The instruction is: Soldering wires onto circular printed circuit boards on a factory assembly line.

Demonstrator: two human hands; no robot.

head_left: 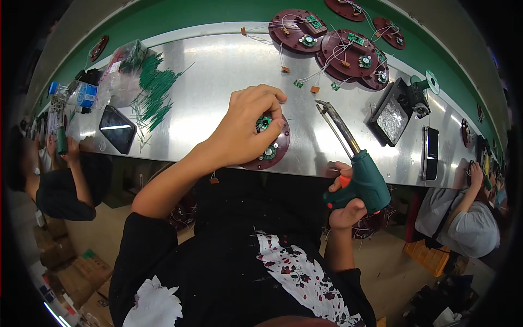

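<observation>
My left hand (248,128) is over a maroon round disc (282,151) that lies at the front edge of the metal bench. Small green circuit boards (268,152) sit on the disc, partly hidden by my fingers. Thumb and forefinger are closed together, and a thin green wire (290,119) sticks out at their tips. In my right hand (346,210) is a green soldering gun (370,182) with a red trigger, gripped by its handle. Its metal tip points up and away, to the right of the disc and apart from it.
Several maroon discs (348,54) with boards and loose white wires stand stacked at the back. A black tray (391,120), a solder spool (432,83) and a phone (430,152) are on the right. Left lie green wires (155,90) and another phone (117,129). People sit on both sides.
</observation>
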